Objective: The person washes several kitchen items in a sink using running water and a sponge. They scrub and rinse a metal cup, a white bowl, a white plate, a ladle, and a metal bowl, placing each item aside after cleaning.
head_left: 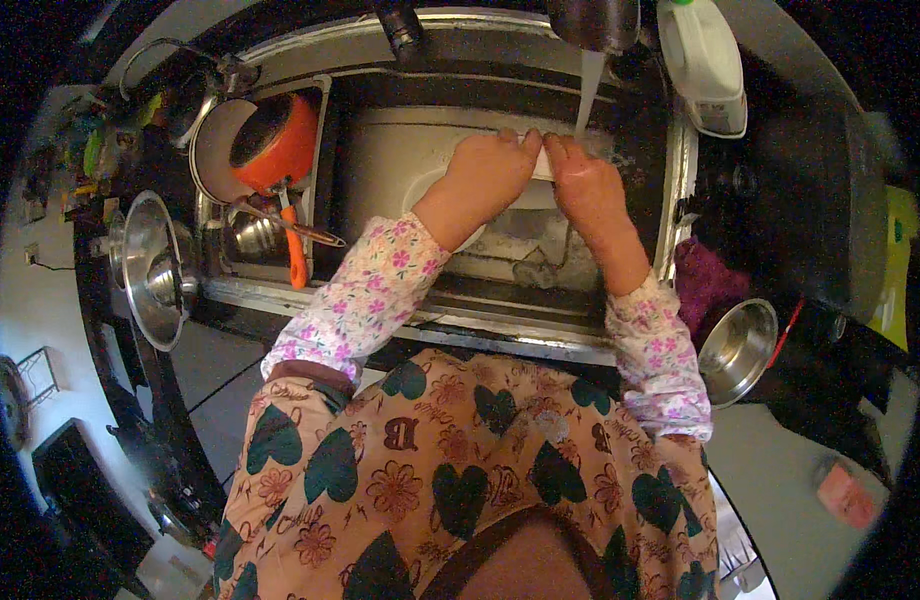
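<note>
Both my hands hold a white plate (540, 185) over the sink basin (400, 160). My left hand (490, 170) grips its left part and hides much of it. My right hand (580, 175) grips the right part, close beside the left hand. A stream of water (587, 90) falls from the tap (595, 22) onto the plate next to my right hand. Foam and water lie in the basin below the plate.
An orange saucepan (280, 145) with an orange handle rests on a dish rack at the left, over steel vessels. A steel bowl (145, 270) sits further left, another steel bowl (737, 350) at the right by a purple cloth (702, 280). A white jug (708, 65) stands at the back right.
</note>
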### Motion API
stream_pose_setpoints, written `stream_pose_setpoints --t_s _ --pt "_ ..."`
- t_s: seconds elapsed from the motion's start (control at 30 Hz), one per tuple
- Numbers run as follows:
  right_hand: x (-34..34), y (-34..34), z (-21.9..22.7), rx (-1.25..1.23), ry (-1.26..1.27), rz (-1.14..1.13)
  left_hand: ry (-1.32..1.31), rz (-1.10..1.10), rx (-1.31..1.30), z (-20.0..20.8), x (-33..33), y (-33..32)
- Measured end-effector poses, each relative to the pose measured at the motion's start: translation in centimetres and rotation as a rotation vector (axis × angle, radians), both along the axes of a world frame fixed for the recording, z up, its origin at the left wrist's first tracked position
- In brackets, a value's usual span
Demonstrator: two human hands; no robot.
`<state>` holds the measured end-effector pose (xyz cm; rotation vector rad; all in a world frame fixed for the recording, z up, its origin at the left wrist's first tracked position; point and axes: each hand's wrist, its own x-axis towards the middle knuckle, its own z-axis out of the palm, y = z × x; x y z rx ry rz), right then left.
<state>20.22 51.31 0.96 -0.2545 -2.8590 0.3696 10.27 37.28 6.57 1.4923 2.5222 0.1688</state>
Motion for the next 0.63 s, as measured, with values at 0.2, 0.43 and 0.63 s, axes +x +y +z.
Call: stream_pose_setpoints --t_s 0.2,0.43,0.63 --pt "0.1 1.4 -1.7 -0.863 0.124 -0.452 0.108 -0.041 0.609 -1.5 1.9 -0.4" --pt "1.4 -0.6 0.7 -1.405 0.061 -0.481 -0.015 -0.325 0.483 -8.7 1.8 -2.1" --pt "0.9 0.6 1.5 -1.475 0.076 -0.468 -0.717 0.147 0.13 -4.9 -1.1 -0.4"
